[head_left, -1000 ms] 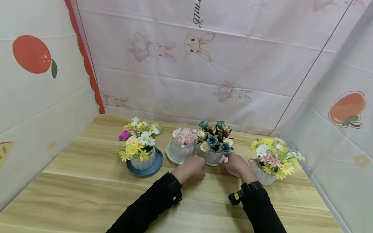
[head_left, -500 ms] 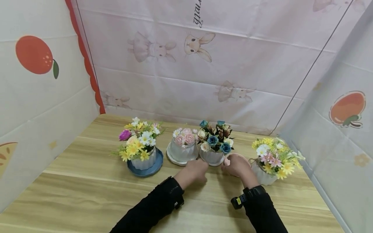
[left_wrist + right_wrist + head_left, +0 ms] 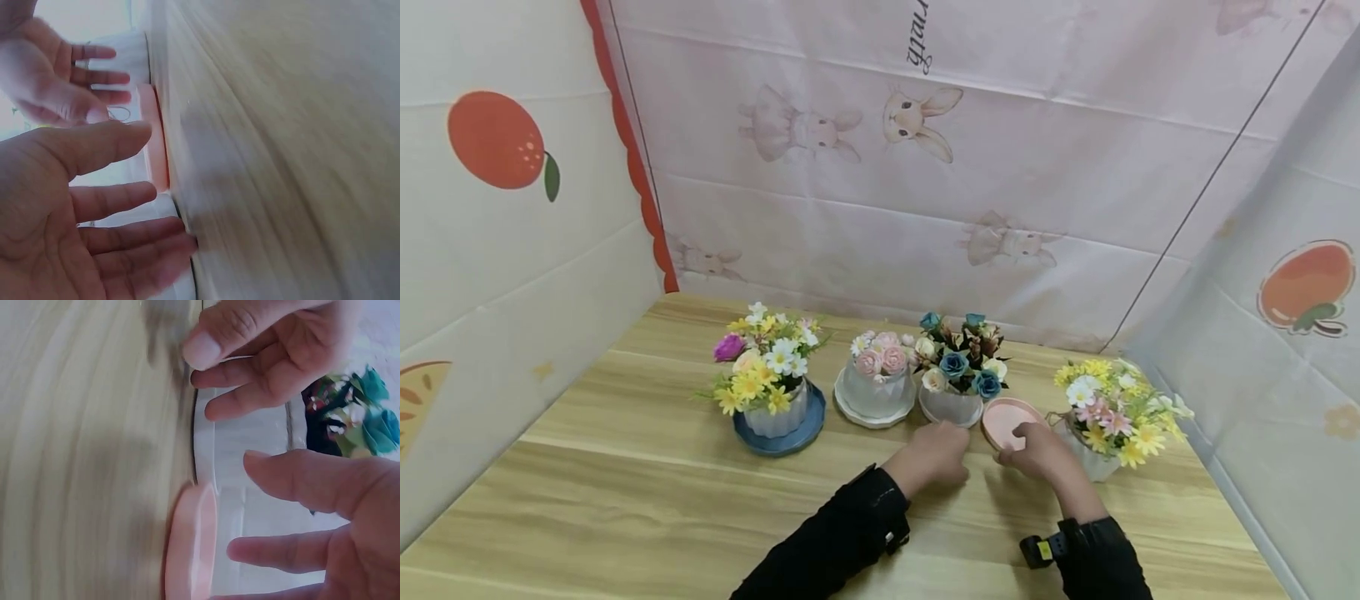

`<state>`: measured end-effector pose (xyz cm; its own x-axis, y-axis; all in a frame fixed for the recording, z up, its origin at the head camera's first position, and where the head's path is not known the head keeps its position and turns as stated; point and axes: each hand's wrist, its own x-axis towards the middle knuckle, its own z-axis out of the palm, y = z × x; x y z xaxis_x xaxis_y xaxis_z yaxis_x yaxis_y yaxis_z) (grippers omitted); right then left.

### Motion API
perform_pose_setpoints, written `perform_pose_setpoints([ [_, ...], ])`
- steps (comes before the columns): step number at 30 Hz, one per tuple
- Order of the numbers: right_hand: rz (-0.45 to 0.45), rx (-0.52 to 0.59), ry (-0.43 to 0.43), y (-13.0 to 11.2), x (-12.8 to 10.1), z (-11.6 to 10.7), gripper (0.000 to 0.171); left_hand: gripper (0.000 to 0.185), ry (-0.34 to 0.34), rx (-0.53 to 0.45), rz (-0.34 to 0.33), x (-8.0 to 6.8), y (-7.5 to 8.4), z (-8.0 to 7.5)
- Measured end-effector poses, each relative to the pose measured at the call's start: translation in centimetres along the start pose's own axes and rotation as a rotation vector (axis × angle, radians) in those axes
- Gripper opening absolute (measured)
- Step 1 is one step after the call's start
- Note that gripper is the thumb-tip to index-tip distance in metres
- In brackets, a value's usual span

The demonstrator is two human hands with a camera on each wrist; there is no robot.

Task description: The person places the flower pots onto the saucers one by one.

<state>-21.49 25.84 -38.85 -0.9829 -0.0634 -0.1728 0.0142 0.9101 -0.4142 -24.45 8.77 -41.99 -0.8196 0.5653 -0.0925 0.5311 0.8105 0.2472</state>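
My left hand [image 3: 934, 454] is just in front of the white saucer [image 3: 951, 420] under a white pot of blue and cream roses [image 3: 958, 358]. In the left wrist view its fingers are extended, with nothing between them. Beside the pink saucer [image 3: 1006, 423], my right hand [image 3: 1039, 454] holds its thumb and fingers apart near the rim; whether they touch it I cannot tell. The saucer lies flat, bare on top. To the right of that hand stands a white pot with yellow, white and pink flowers [image 3: 1112, 412].
On the left, a white pot of yellow and white flowers [image 3: 767, 367] stands on a blue saucer [image 3: 808, 421]. A pot with pink roses [image 3: 882, 358] sits on a white scalloped saucer [image 3: 850, 408]. Printed cloth walls [image 3: 850, 200] enclose the wooden table [image 3: 662, 475] at back and sides.
Both hands have drawn back towards the table's front and shifted right. The pink saucer, mostly covered by my right hand before, now shows. The pots have not visibly moved.
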Motion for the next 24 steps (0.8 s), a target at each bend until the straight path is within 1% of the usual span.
perform_pose_setpoints([
  [3,0.014,-0.01,0.009,0.8,-0.8,-0.4,0.058,0.023,0.007,-0.134,-0.015,0.6,0.3,0.0],
  [6,0.036,-0.024,0.006,1.6,-1.3,-1.0,0.058,0.025,0.034,-0.264,-0.061,1.2,0.5,0.1],
  [9,0.062,0.023,-0.007,2.5,-1.7,-1.7,0.053,0.026,0.044,-0.402,-0.125,1.4,0.6,0.1],
  [12,0.099,0.079,-0.034,3.4,-2.1,-2.6,0.058,0.027,0.026,-0.55,-0.182,1.4,0.8,0.1],
  [14,0.127,0.096,-0.058,4.1,-2.4,-3.1,0.063,0.029,0.013,-0.618,-0.215,1.4,1.0,0.1],
  [17,0.177,0.12,-0.094,5.0,-2.8,-3.8,0.057,0.032,0.018,-0.641,-0.257,1.6,1.2,0.2],
  [20,0.232,0.164,-0.125,6.1,-3.3,-4.2,0.058,0.034,0.035,-0.629,-0.278,2.0,1.2,0.4],
  [21,0.251,0.175,-0.129,6.4,-3.4,-4.3,0.06,0.035,0.04,-0.617,-0.279,2.1,1.2,0.5],
  [24,0.298,0.2,-0.127,7.3,-3.8,-4.6,0.077,0.035,0.049,-0.582,-0.278,2.4,1.2,0.7],
])
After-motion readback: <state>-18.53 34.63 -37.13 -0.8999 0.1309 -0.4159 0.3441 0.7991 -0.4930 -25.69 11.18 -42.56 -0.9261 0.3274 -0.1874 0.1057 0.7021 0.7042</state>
